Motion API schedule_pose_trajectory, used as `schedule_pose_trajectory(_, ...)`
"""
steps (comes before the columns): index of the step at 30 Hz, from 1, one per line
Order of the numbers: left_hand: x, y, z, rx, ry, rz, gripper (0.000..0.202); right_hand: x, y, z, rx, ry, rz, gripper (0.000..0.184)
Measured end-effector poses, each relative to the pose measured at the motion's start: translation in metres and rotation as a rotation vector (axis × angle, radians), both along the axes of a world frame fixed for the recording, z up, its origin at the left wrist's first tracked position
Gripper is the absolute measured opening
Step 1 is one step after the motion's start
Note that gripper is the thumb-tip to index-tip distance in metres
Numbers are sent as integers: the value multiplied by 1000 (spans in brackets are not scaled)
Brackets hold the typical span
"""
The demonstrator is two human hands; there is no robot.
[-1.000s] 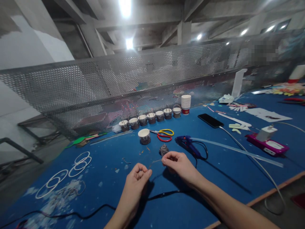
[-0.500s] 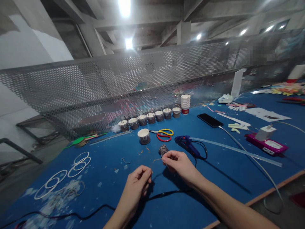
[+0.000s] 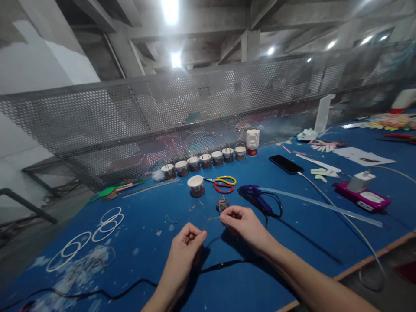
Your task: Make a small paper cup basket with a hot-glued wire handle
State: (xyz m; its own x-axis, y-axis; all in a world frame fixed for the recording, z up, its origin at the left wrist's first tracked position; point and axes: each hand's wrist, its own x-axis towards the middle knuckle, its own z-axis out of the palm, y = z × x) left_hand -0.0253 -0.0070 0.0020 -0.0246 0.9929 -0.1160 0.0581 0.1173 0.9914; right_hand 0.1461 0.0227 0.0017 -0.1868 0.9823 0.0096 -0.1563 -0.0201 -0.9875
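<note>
Between my two hands runs a short, thin grey-brown string [image 3: 212, 218], curving slightly. My right hand [image 3: 242, 222] pinches one end of it, fingers closed. The other end drops to my left hand [image 3: 186, 245], whose thumb and forefinger are pressed together on it. Just behind my right fingertips lies a small ball of grey yarn [image 3: 222, 204]. Farther back a small cup [image 3: 196, 186] with a white top and dark wrapped side stands upright. Scissors [image 3: 223, 183] with one red and one yellow handle lie beside it.
A blue glue gun [image 3: 256, 199] with a long clear glue stick lies right of the yarn. Several wrapped cups [image 3: 206, 160] line the back, beside stacked paper cups [image 3: 252, 142]. White rings [image 3: 108, 224] lie left; a phone [image 3: 286, 164] and purple power strip [image 3: 362, 197] are right. A black cable crosses the front.
The string now spans the gap between my hands, where before only a short end stuck out from my right fingers. My left hand has shifted slightly.
</note>
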Motion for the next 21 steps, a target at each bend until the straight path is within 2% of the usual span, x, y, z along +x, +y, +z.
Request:
schedule_pose_trajectory(8, 2, -5, 4, -25, 21, -84, 38, 1, 2, -2, 4, -6, -1, 22)
schedule_pose_trajectory(15, 5, -7, 6, -38, -12, -79, 37, 1, 0, 1, 3, 11, -2, 22)
schedule_pose_trajectory(21, 8, -10, 13, -13, 5, -7, 33, 0, 0, 1, 6, 12, -8, 21)
